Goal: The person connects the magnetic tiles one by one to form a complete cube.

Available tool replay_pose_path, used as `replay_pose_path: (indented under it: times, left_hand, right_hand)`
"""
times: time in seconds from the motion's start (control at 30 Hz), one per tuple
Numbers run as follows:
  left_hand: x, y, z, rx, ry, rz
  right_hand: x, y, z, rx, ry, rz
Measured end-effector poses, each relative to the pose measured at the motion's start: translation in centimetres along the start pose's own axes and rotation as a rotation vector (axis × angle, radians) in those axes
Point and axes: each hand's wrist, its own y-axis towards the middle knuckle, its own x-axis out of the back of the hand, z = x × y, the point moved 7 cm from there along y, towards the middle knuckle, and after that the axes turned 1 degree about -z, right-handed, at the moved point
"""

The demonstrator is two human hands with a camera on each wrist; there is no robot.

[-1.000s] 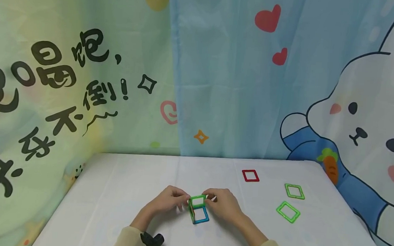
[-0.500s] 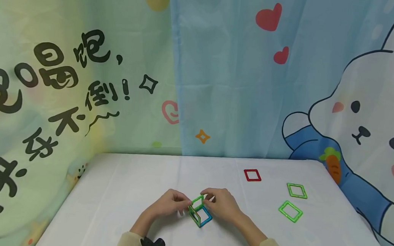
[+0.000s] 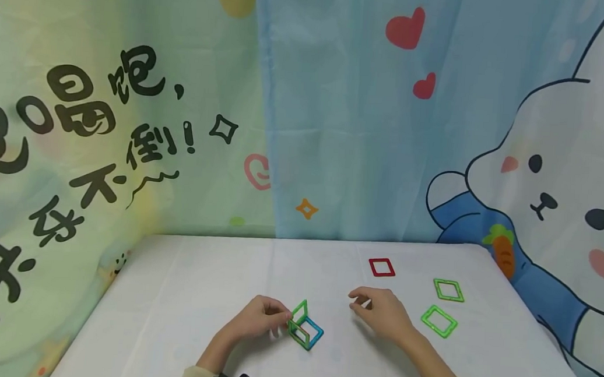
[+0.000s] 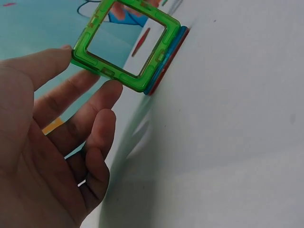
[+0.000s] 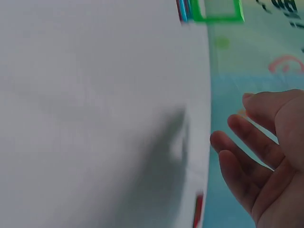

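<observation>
My left hand (image 3: 261,317) pinches the near corner of a small build of square magnetic tiles, just left of the table's middle. Two upright green magnetic tiles (image 3: 298,340) meet at that corner. They stand along the edges of a flat blue magnetic tile (image 3: 316,324). The left wrist view shows thumb and fingertips on the edges of a green tile (image 4: 156,66), with a thin red layer (image 4: 171,61) under the blue one. To the right of the build, my right hand (image 3: 380,311) hovers over the table, fingers loosely bent and holding nothing.
A red square tile (image 3: 392,267) lies flat toward the table's back. Two green square tiles (image 3: 433,328) lie farther right, beyond the right hand. The white-covered table (image 3: 170,273) ends at a printed curtain (image 3: 346,156) behind.
The build has turned so its blue tile's corner points toward me. My right hand has let go of the green tile and moved right. The left hand still holds on.
</observation>
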Motion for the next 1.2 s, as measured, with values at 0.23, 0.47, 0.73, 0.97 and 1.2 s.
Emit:
replay_pose_path:
  times: [0.23, 0.47, 0.73, 0.97, 1.2]
  left_hand:
    - [-0.7, -0.7, 0.0, -0.035, -0.019, -0.012]
    - [-1.4, -1.3, 0.5, 0.004, 0.012, -0.065]
    - [-2.1, -2.3, -0.4, -0.029, 0.005, -0.152]
    - [-2.6, -2.7, -0.7, -0.027, -0.034, -0.207]
    - [-2.7, -2.7, -1.0, -0.029, -0.020, -0.234]
  right_hand:
    - [4.6, -1.4, -3.2, -0.068, -0.081, -0.012]
    - [7.7, -3.2, -7.1, -0.141, -0.141, -0.048]
    - [9.4, -4.8, -11.1, -0.243, -0.122, -0.050]
    - [9.6, -6.3, -14.6, -0.389, -0.053, -0.089]
    - [9.1, -7.7, -16.5, -0.531, 0.010, -0.090]
